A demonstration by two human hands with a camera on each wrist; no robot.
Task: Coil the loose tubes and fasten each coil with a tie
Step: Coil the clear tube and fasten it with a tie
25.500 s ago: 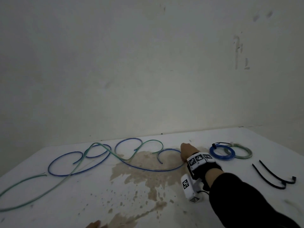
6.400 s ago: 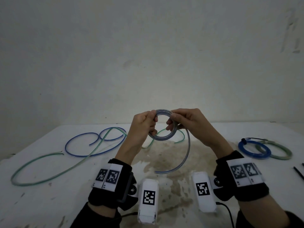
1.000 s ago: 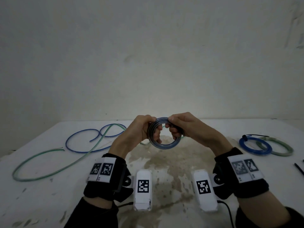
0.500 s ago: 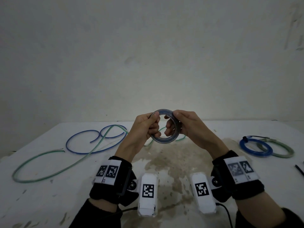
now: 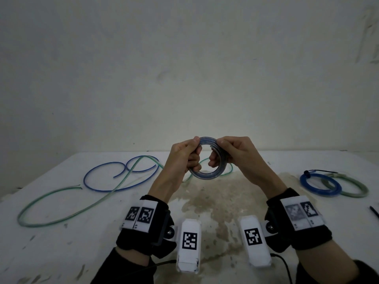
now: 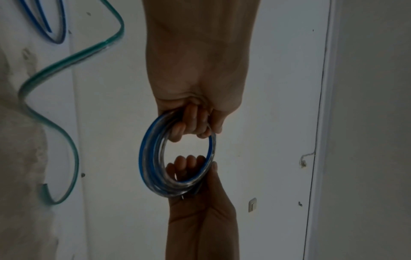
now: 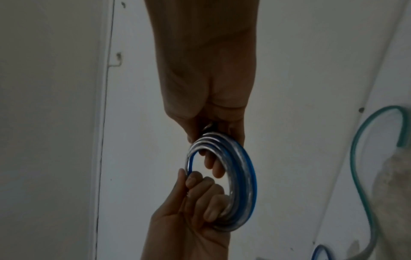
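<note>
Your left hand [image 5: 185, 155] and right hand [image 5: 235, 155] hold the coiled tube [image 5: 207, 173] up in the air between them, above the middle of the bench [image 5: 61, 238], over its brown stain [image 5: 207, 203]. The coil is a clear tube with a blue stripe, wound in several turns into a ring that stands on edge. Your left hand grips its left side, thumb on the outer rim near the top and fingers [image 6: 189, 121] curled through the opening. Your right hand grips the right side the same way, thumb on top and fingers [image 7: 213, 163] hooked through the ring. No tie is around this coil.

On the bench toward the far left corner lie two loose tubes: a blue tube [image 5: 106, 181] in open loops, and a green tube [image 5: 67, 203] that crosses it and sweeps toward the left edge. Part of the green tube runs on behind your hands near the far edge.

Near the right edge lie two finished coils, touching: a blue coil [image 5: 320, 184] with a black tie [image 5: 316, 171] at its far side, and a green coil [image 5: 348, 186] just to its right, partly under it. At the very right edge the tip of a loose black tie [image 5: 374, 212] shows.
</note>
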